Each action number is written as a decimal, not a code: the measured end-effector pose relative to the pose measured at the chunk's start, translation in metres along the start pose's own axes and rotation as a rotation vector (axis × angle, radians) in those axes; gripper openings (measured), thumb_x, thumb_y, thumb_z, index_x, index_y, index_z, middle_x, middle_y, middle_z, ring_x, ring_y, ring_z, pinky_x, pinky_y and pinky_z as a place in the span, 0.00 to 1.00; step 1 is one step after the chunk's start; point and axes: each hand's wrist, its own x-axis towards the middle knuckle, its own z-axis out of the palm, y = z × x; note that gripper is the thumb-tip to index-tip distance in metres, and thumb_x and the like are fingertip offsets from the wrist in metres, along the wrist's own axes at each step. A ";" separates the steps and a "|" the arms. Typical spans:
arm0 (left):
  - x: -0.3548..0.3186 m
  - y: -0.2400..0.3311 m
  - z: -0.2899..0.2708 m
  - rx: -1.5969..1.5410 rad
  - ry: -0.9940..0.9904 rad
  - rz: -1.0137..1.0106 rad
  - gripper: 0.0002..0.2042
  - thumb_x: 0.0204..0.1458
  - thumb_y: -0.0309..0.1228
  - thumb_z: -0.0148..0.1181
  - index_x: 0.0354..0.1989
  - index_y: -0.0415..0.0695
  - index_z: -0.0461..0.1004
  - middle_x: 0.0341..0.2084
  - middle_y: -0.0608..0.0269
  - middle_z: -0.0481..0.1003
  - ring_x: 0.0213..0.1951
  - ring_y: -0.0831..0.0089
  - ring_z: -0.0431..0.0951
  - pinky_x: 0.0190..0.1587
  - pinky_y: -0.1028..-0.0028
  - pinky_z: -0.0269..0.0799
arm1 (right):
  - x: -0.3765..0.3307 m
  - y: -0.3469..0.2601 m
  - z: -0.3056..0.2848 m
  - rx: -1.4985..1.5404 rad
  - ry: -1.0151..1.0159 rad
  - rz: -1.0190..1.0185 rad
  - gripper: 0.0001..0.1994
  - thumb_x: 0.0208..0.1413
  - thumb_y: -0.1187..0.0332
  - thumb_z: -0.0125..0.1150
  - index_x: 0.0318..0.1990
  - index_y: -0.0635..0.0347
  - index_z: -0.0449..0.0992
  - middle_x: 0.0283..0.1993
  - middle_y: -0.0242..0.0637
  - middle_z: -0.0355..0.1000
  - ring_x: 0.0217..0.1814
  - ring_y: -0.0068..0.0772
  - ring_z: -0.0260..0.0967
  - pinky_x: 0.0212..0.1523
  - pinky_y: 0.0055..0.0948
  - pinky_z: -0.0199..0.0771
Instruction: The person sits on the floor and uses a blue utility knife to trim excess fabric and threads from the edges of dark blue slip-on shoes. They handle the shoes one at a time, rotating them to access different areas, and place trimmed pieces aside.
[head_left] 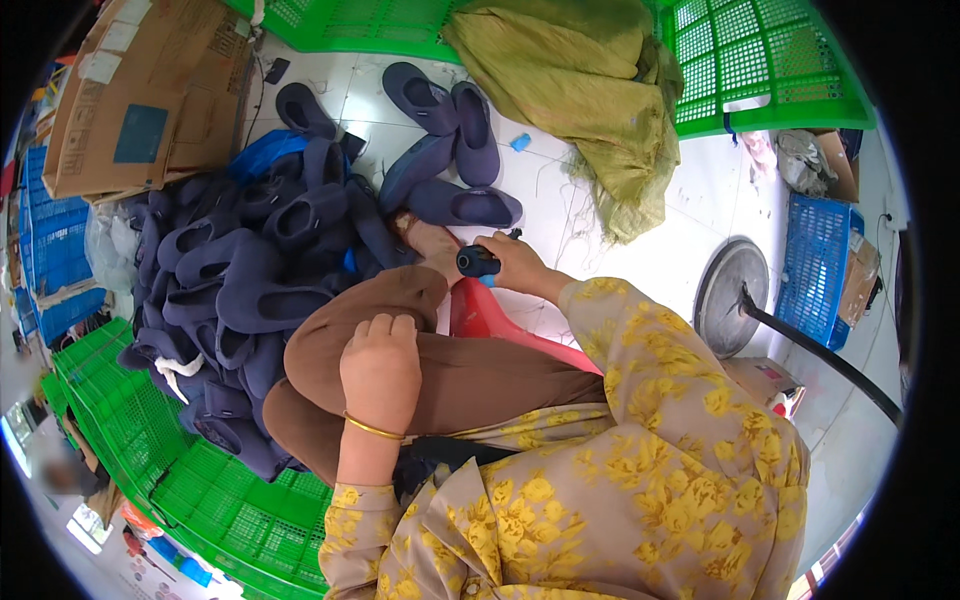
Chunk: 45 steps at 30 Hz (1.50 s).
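Observation:
My left hand [381, 368], with a yellow bangle at its wrist, rests on my brown-trousered knee [350, 320]. Its fingers are curled down and nothing shows in it; the fingertips are hidden. Out ahead, my right hand [512, 266] is closed around a small black hand tool [478, 261] with a round dark end and a bit of blue below; I cannot tell its exact kind. Left of my legs lies a big heap of dark navy slip-on shoes [270, 300]. Several more shoes lie apart on the floor, among them one shoe [465, 203] just beyond the tool.
Green crates [150, 440] flank the heap and stand at the back. An olive sack [590, 100] lies on the white floor. A cardboard box [150, 90] is far left. At right are a round grey base [733, 300] with a black pole and a blue crate [812, 265].

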 end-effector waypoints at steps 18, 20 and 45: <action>0.035 0.008 0.030 -0.120 -0.219 0.107 0.02 0.49 0.27 0.57 0.27 0.44 0.73 0.26 0.58 0.72 0.32 0.59 0.75 0.37 0.63 0.72 | 0.003 0.075 0.021 -0.281 -0.157 0.257 0.29 0.49 0.77 0.58 0.61 0.50 0.63 0.47 0.50 0.68 0.48 0.51 0.73 0.48 0.42 0.73; 0.036 0.008 0.031 -0.146 -0.209 0.106 0.02 0.49 0.27 0.58 0.28 0.44 0.73 0.26 0.58 0.71 0.33 0.58 0.75 0.37 0.63 0.72 | -0.001 0.078 0.025 -0.175 -0.075 0.340 0.27 0.49 0.75 0.58 0.60 0.53 0.63 0.47 0.51 0.69 0.49 0.53 0.72 0.49 0.42 0.72; 0.040 0.007 0.021 -0.307 -0.173 0.075 0.03 0.49 0.25 0.59 0.31 0.42 0.73 0.27 0.54 0.73 0.32 0.53 0.74 0.37 0.60 0.72 | -0.011 0.047 0.052 -0.061 0.107 0.476 0.27 0.46 0.71 0.64 0.55 0.64 0.64 0.50 0.54 0.68 0.52 0.57 0.68 0.53 0.46 0.70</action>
